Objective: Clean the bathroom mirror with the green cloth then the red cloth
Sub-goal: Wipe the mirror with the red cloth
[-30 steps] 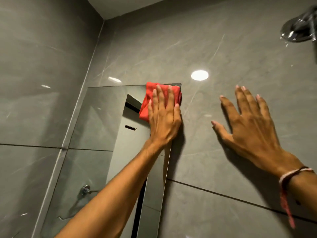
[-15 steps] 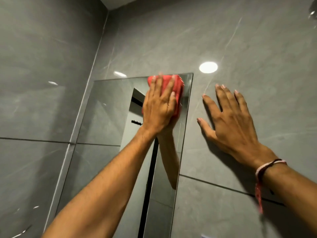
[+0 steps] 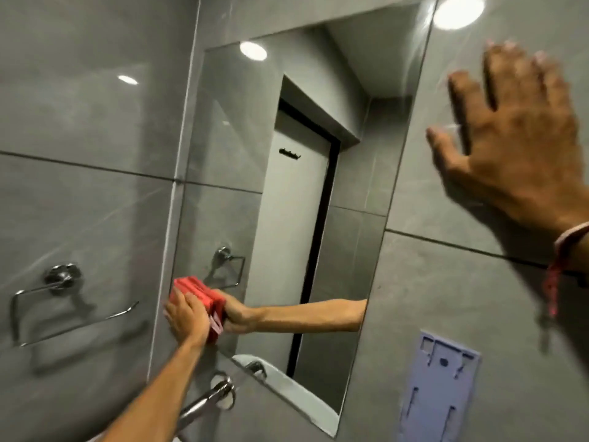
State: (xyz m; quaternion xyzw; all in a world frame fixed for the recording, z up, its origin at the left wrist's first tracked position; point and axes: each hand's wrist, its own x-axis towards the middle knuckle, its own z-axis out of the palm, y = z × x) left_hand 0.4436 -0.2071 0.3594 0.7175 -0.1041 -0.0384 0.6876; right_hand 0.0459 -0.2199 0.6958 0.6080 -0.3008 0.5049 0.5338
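Head view, looking along both arms at grey tiled walls. Left hand (image 3: 186,315) is low down, fingers flat and together, pressing the red cloth (image 3: 199,293) against the mirror (image 3: 366,129) at its lower left corner, right by the mirror's left edge. Cloth is folded, bunched between palm and glass, red showing above and to the right of the fingers; its reflection meets it in the glass, along with the mirrored hand and forearm reaching in from the right. Right hand (image 3: 516,138) is up high on the tile, well apart from the left, just beside the mirror's right edge, fingers spread wide and empty, blurred at the tips; whether the palm fully touches the wall, I cannot tell. A red and white thread band (image 3: 570,244) circles that wrist, a tail hanging down. Off to the left, on the side wall, a chrome towel ring (image 3: 60,282), near the cloth but not touching. Below the mirror, a chrome tap (image 3: 216,393) pokes out beside the left forearm. Lower right, a pale lilac plastic bracket (image 3: 443,387) is stuck on the tile. A ceiling light glare (image 3: 459,9) shines at the top.
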